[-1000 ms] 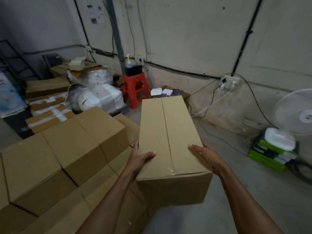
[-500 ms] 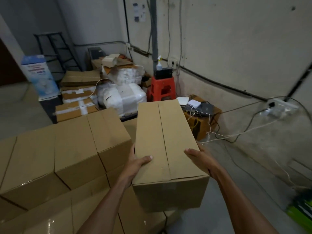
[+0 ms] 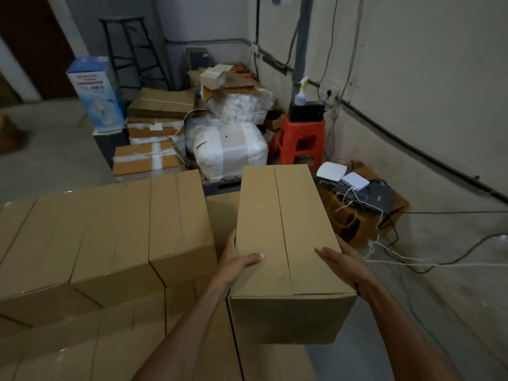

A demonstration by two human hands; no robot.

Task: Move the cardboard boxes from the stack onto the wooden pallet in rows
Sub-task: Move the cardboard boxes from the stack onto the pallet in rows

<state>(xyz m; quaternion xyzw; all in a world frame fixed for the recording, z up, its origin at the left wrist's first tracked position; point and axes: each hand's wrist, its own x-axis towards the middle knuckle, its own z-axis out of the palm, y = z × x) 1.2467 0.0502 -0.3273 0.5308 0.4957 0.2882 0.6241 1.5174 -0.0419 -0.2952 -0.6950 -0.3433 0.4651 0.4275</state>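
K: Since head view is all we get, where's the box right now?

Me: In the air, both hands on it. The carried box (image 3: 286,235) sits centre frame. Its long axis runs away from me toward the wall, with the taped seam along the top. My left hand (image 3: 236,264) clamps the left long side and my right hand (image 3: 343,262) the right one. Both are at the near end, thumbs over the top edge. The other fingers go down the sides, mostly hidden.

K: Which way to the drop?

Me: No pallet wood in view, so can't confirm. The upper row of boxes (image 3: 110,232) lies just left of the carried box, long axes the same way. The lower tier (image 3: 123,334) runs under that row and on below the carried box. My read: the free slot is right of the row, so a short shift left and down. The left hand is the nearer one. It sits in the gap between the carried box and its neighbour, so there's a pinch risk if I set it flush.

K: Contents?

Me: The carried box is sealed, can't tell. The floor carton (image 3: 349,224) by the wall, right of the far end, has network units (image 3: 331,170) on top, with cables spilling off. The red stool (image 3: 301,138) behind it carries a spray bottle (image 3: 301,93) and a black unit (image 3: 306,111).
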